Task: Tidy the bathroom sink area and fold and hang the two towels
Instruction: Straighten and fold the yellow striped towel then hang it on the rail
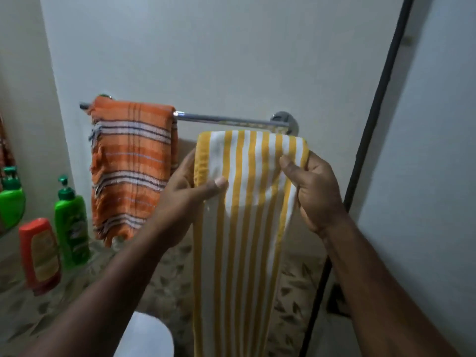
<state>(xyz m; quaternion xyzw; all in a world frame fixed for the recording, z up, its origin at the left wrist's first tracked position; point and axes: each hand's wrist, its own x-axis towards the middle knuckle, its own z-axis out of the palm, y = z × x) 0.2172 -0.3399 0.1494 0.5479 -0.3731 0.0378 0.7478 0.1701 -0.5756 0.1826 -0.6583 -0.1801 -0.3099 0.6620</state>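
Note:
A yellow-and-white striped towel (247,202) hangs long and folded lengthwise just in front of and below the chrome towel rail (226,119). My left hand (190,191) grips its left edge near the top, thumb across the front. My right hand (314,191) pinches its right edge at the same height. The towel's top fold sits just under the bare right part of the rail; whether it touches the rail I cannot tell. An orange striped towel (131,166) is draped over the rail's left part.
Two green pump bottles (70,222) (10,197) and a red bottle (41,256) stand on the patterned counter (31,315) at left. A white rounded object (149,336) lies below. A black vertical strip (371,150) runs down the wall at right.

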